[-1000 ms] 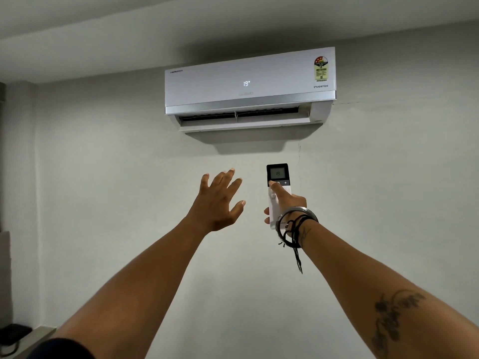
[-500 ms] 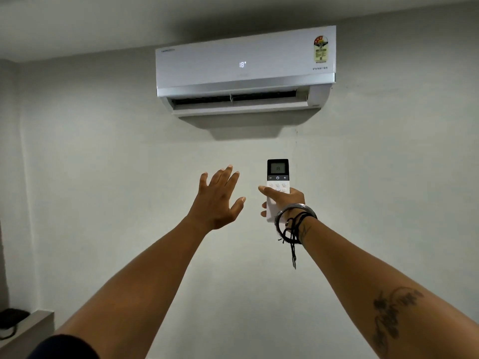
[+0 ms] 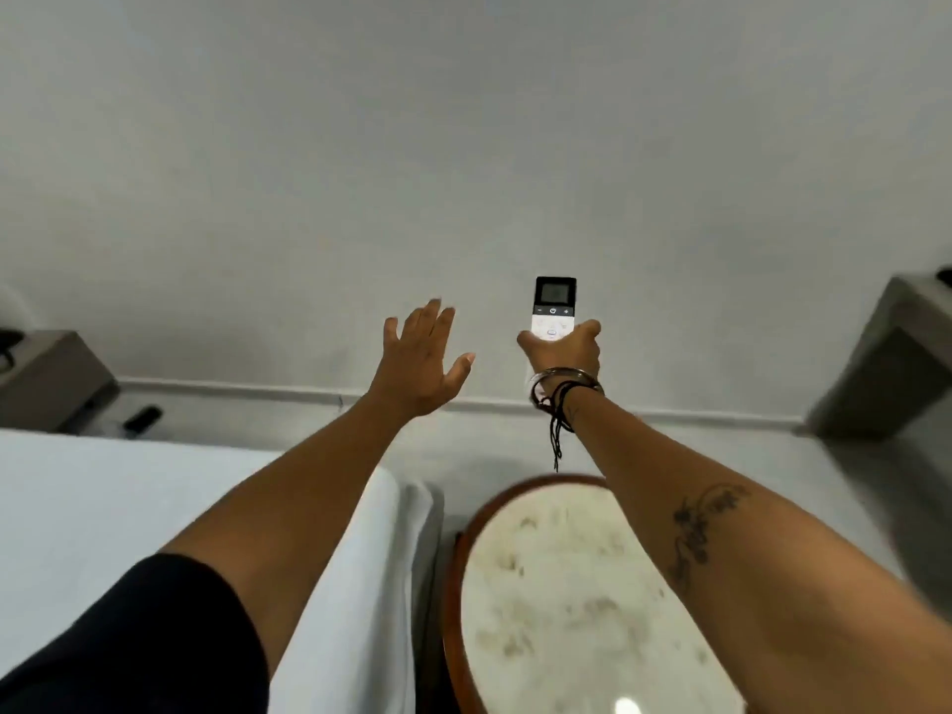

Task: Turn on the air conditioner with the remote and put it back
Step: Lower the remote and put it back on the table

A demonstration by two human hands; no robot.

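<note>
The white remote point(image 3: 554, 307), with a dark screen at its top, stands upright in my right hand point(image 3: 564, 350), which grips its lower end; bracelets circle that wrist. My left hand point(image 3: 422, 363) hovers to the left of it, fingers spread and palm facing the wall, holding nothing. Both arms are stretched forward at about the same height. The air conditioner is out of the head view.
A round marble-topped table with a wooden rim point(image 3: 451, 569) stands below my right arm. A white bed point(image 3: 103, 507) lies at the left. Grey ledges sit at the far left point(image 3: 51, 378) and right point(image 3: 886, 373). A small dark object point(image 3: 143, 418) lies on the floor by the wall.
The view has tilted down: the air conditioner has left the frame, and the bed, table and floor have come in. Both hands keep their pose, the remote still held.
</note>
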